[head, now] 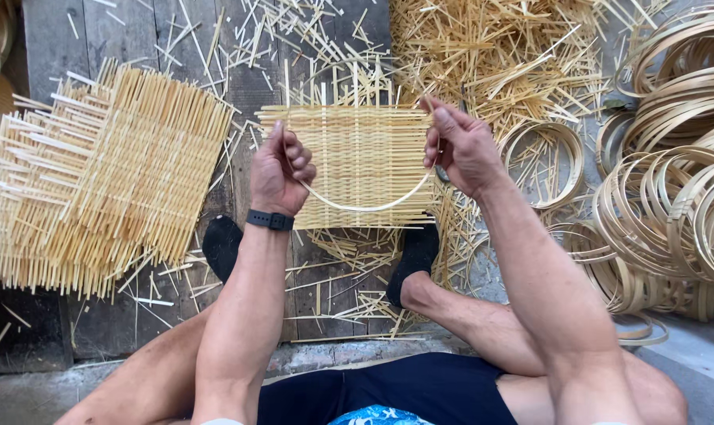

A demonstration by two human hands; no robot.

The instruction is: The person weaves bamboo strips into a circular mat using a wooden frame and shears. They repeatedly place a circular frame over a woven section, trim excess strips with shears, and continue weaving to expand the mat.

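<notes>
Dark wooden planks (pixel 176 31) strewn with bamboo splints. Frame centre: thin pale bamboo strip (pixel 365 207) bowed downward, long axis left-right, ends pinched shut by left hand (pixel 281 171) and right hand (pixel 461 147). Behind it, square woven bamboo mat (pixel 363 161) is seen; stacked mats (pixel 97 173) upper left, bamboo hoops (pixel 672 173) right.

Hoop pile (pixel 680 181) cut by right edge; woven mat (pixel 365 161) partly hidden behind hands.
</notes>
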